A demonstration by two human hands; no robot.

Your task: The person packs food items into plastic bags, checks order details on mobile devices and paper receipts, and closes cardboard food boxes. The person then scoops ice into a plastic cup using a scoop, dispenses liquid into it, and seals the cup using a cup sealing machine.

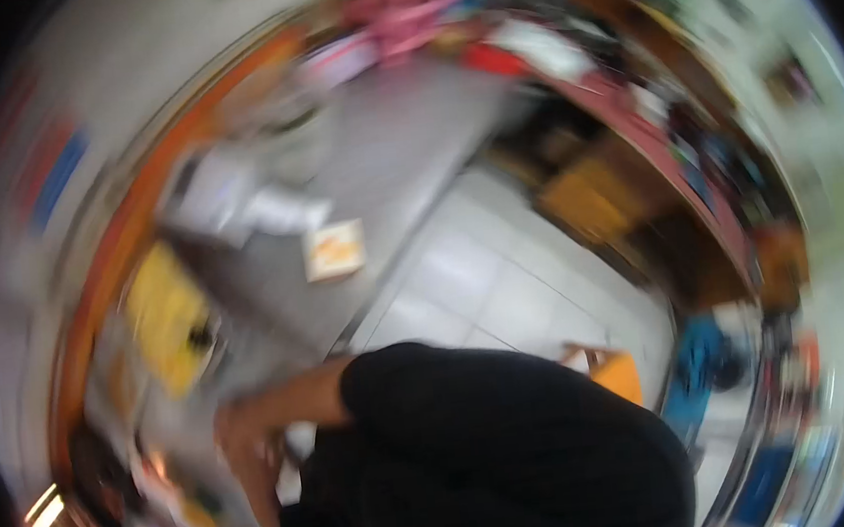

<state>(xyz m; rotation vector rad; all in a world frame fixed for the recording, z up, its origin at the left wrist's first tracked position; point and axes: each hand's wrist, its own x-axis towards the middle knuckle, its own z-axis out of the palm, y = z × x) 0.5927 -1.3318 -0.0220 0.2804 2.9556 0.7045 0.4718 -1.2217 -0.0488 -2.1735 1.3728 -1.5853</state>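
In the head view both my hands are close together at the lower left, in front of the black shirt. My right hand [236, 422] is at the end of the upper forearm, beside the grey table's near end. My left hand [258, 463] comes up from below and meets or overlaps it; I cannot tell which. Motion blur smears the fingers, and nothing held can be made out. Nearest to them is a blurred clutter of yellow and white items [187, 505]. A small white box [334, 250] with an orange print sits farther along the grey table [380, 132].
Yellow packaging [168, 321] and white wrapped items [236, 201] lie along the table's left side. Pink cloth [404, 4] is at the far end. A wooden desk [592, 198] with a crowded top stands right of the tiled floor [452, 266]. An orange object [615, 375] is behind me.
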